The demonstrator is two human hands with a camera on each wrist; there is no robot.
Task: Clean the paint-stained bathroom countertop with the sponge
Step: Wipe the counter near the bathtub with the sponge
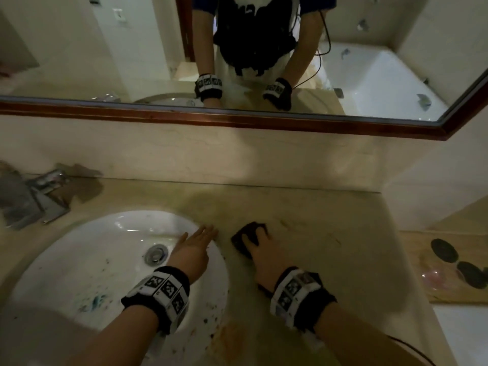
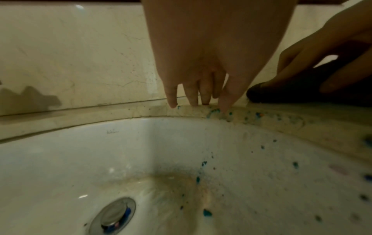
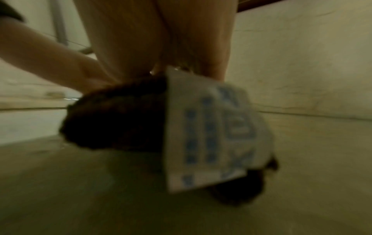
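A dark brown sponge [image 1: 244,237] lies flat on the beige countertop [image 1: 330,233], just right of the sink. My right hand [image 1: 260,240] presses down on it, fingers curled over its far edge. In the right wrist view the sponge [image 3: 120,114] carries a white label with blue print [image 3: 211,130]. My left hand [image 1: 198,240] reaches across the sink's right rim with straight fingers, and its fingertips [image 2: 224,108] touch the counter edge by blue paint specks [image 2: 213,111]. The sponge [image 2: 292,90] and my right hand [image 2: 332,52] show at the right of the left wrist view.
The white sink [image 1: 87,249] has a metal drain [image 1: 156,254] and paint flecks. A chrome faucet [image 1: 39,194] stands at the back left. A framed mirror [image 1: 237,120] hangs above the backsplash. An orange-brown stain [image 1: 232,336] marks the counter's front. Dark slippers [image 1: 446,250] lie on the floor, right.
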